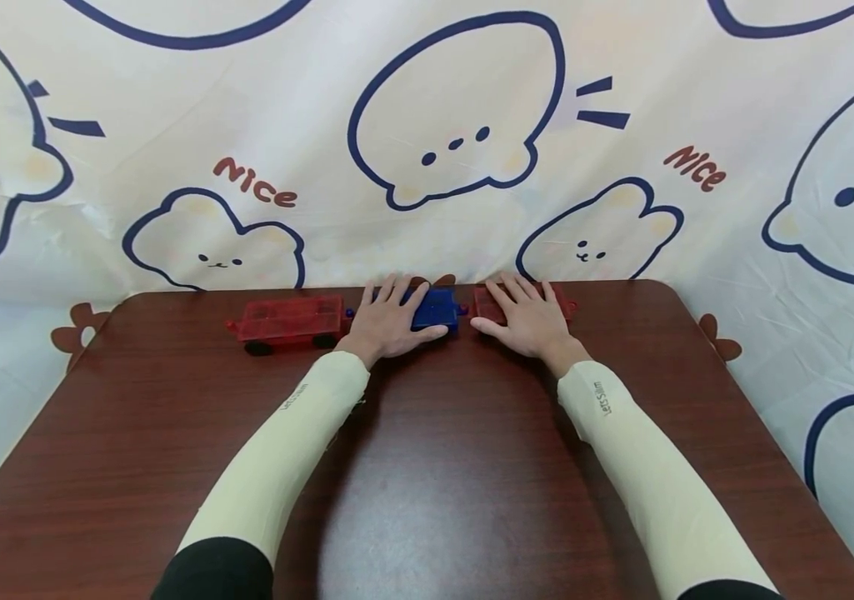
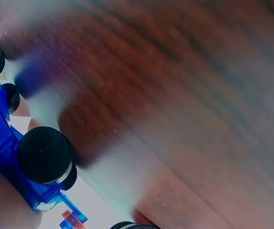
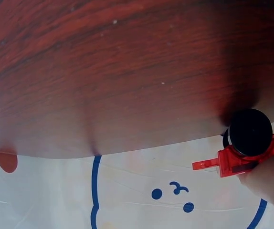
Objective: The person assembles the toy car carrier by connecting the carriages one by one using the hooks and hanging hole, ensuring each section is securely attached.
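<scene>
My left hand [image 1: 389,323] lies spread over a translucent blue toy train car [image 1: 437,310], with its fingers across the top and its thumb along the near side. The car's black wheels [image 2: 45,155] show in the left wrist view. To the right, my right hand [image 1: 530,321] rests with straight fingers on a translucent red toy train car [image 1: 488,307]. A small coupling end sits between these two cars; whether they are linked, I cannot tell. Left of my left hand stands a longer translucent red toy train car [image 1: 292,320], touched by neither hand.
The cars stand in a row along the far edge of a dark brown wooden table [image 1: 441,467]. A pale cloth [image 1: 456,242] with cartoon outlines hangs right behind that edge and round both sides.
</scene>
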{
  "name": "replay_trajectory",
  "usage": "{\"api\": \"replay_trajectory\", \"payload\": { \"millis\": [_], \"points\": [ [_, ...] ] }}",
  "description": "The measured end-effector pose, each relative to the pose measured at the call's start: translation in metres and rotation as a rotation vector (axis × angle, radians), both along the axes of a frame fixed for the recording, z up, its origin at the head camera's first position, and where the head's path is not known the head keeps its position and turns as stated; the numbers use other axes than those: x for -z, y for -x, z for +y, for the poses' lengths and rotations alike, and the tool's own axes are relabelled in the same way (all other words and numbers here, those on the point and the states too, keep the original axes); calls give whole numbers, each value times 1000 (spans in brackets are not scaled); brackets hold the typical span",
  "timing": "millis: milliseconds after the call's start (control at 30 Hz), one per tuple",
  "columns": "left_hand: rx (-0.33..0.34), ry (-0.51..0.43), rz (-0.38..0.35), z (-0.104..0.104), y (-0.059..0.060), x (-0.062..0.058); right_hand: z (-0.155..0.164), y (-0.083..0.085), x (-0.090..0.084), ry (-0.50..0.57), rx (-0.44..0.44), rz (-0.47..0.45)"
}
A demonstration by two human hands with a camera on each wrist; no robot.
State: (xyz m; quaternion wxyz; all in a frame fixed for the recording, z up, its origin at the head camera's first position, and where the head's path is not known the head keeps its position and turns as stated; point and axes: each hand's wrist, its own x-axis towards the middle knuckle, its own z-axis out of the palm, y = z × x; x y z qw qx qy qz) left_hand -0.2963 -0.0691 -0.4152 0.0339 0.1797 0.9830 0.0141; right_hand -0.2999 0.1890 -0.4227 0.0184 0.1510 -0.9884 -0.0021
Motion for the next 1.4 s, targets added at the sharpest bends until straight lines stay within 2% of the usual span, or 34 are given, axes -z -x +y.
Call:
{"api": "replay_trajectory", "payload": {
  "millis": [233,433,1000,1400],
  "points": [
    [10,-14,13,4,2,0,3,2,1,-8,-1,6],
    [4,10,9,5,2,0,5,3,3,-9,-4,4],
    [1,-9,-17,-2,1,-3,2,5,0,-5,-29,-2],
    [-36,-69,27,-7,-2,-10,-2,2,-5,59,-51,29]
  ]
}}
